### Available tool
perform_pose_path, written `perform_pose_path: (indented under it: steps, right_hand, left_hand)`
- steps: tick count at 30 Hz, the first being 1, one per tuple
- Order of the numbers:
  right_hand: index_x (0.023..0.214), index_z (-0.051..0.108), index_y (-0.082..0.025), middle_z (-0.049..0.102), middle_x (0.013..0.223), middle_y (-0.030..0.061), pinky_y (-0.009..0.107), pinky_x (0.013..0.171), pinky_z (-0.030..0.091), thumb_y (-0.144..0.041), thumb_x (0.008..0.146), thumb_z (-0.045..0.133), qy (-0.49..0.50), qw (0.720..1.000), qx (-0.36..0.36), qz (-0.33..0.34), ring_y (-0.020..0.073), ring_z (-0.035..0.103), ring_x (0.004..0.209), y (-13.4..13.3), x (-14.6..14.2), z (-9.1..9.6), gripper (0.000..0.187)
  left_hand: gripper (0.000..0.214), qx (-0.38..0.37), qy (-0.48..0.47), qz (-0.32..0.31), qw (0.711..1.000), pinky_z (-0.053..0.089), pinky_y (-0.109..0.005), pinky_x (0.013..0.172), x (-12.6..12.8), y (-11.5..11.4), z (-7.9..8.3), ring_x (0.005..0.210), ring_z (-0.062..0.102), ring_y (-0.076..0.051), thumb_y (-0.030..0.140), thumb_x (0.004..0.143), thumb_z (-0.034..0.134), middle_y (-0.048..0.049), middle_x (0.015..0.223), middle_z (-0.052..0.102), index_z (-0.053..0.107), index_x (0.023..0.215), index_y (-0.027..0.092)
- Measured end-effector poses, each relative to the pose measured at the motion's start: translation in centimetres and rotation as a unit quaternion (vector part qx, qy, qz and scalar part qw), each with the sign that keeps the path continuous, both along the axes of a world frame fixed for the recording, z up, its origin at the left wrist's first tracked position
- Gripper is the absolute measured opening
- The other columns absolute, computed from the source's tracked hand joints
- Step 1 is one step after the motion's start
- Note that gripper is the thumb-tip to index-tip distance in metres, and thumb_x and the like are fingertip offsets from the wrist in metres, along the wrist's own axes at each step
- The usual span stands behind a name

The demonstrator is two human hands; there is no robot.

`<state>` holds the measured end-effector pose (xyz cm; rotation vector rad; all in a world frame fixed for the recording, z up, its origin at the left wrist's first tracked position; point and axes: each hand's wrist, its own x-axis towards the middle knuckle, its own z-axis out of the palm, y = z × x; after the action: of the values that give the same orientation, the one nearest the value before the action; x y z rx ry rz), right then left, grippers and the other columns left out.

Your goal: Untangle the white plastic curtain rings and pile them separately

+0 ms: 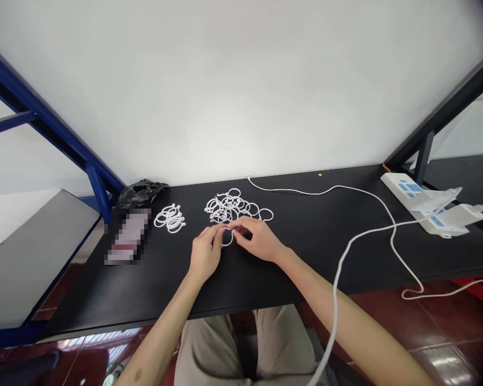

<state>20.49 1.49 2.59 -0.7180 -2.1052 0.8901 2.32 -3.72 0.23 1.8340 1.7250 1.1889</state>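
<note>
Between my two hands is a white curtain ring (227, 244), a thin hoop held a little above the black table. My left hand (206, 252) pinches its left side between thumb and fingers. Fingers of my right hand (260, 238) are closed on the ring's upper right, near a small part that is too fine to make out. Just beyond my hands lies a loose pile of similar white rings (229, 203). A smaller group of white rings (170, 218) sits to the left, several of them overlapping.
A crumpled black plastic bag (140, 193) and a blurred-out flat object (129, 236) lie at the left. White power strips (424, 206) stand at the right. A white cable (370, 231) crosses the right side. Blue metal frame bars (60, 123) rise at the left.
</note>
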Motion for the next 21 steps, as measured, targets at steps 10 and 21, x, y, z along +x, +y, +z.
perform_pose_path:
  steps: [10, 21]
  right_hand:
    - [0.103, 0.067, -0.022, 0.069, 0.097, 0.0026, 0.029, 0.077, 0.051, -0.021, 0.096, 0.052, -0.01, 1.0, 0.0, -0.023, 0.0143, 0.062, 0.082, 0.16, -0.08, -0.25, 0.016]
    - [0.098, 0.066, -0.022, 0.07, 0.096, 0.0033, 0.03, 0.079, 0.051, -0.022, 0.097, 0.052, -0.017, 0.999, 0.01, -0.035, 0.0156, 0.064, 0.084, 0.41, -0.01, -0.31, 0.014]
  left_hand:
    - [0.029, 0.048, 0.075, -0.028, 0.996, 0.05, -0.035, 0.083, 0.3, -0.06, 0.46, 0.089, 0.06, -0.021, 0.035, 0.099, 0.047, -0.0057, 0.098, 0.07, 0.066, 0.116, 0.021]
    - [0.031, 0.075, 0.116, -0.045, 0.989, 0.048, -0.041, 0.091, 0.61, -0.05, 0.33, 0.096, 0.057, -0.023, 0.03, 0.094, 0.057, -0.0057, 0.101, 0.066, 0.059, 0.124, 0.022]
